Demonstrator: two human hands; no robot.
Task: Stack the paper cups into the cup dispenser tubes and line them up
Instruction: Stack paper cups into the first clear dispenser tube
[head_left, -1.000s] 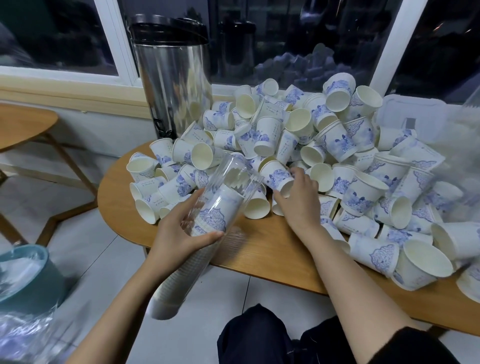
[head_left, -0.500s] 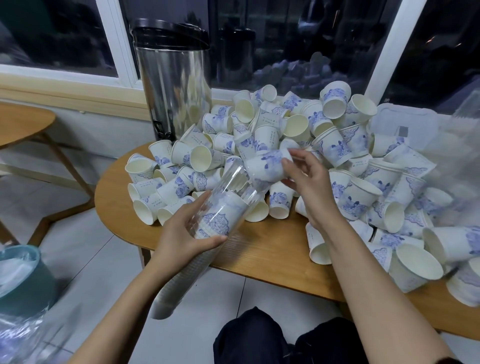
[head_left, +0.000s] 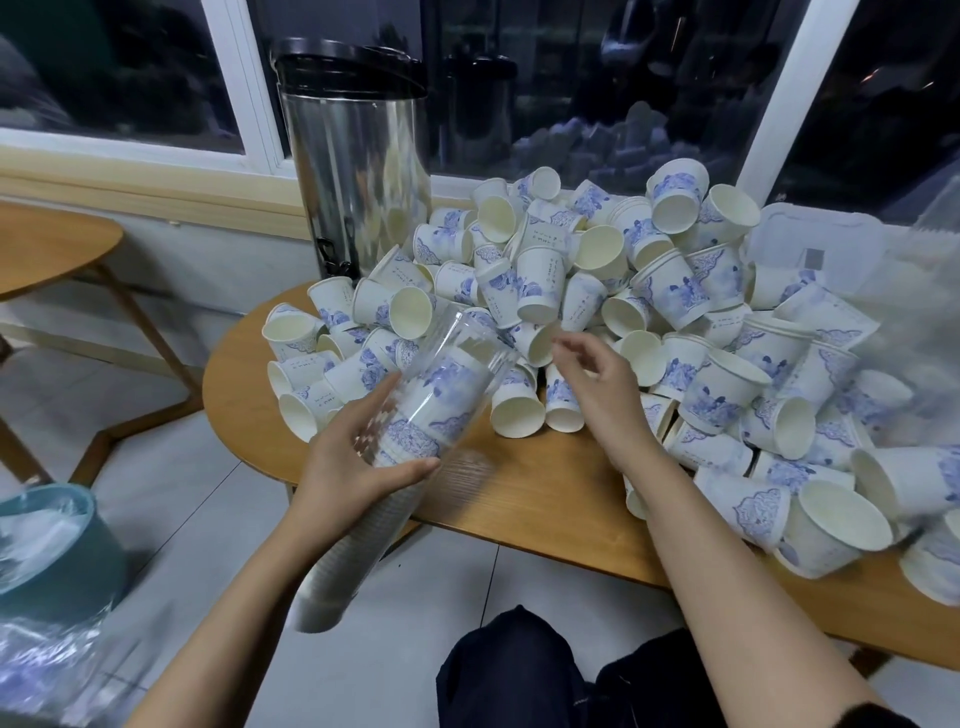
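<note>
At one wooden table (head_left: 545, 509) we count one clear dispenser tube (head_left: 457, 374) — tilted, open mouth toward the heap, a stack of cups nested inside — gripped round its middle by the left hand (head_left: 353, 478). The right hand (head_left: 597, 384) hovers empty, fingers loose, over paper cups (head_left: 670, 291) too many to count. One steel urn (head_left: 358, 171) stands behind; one teal bin (head_left: 57, 551) sits on the floor.
</note>
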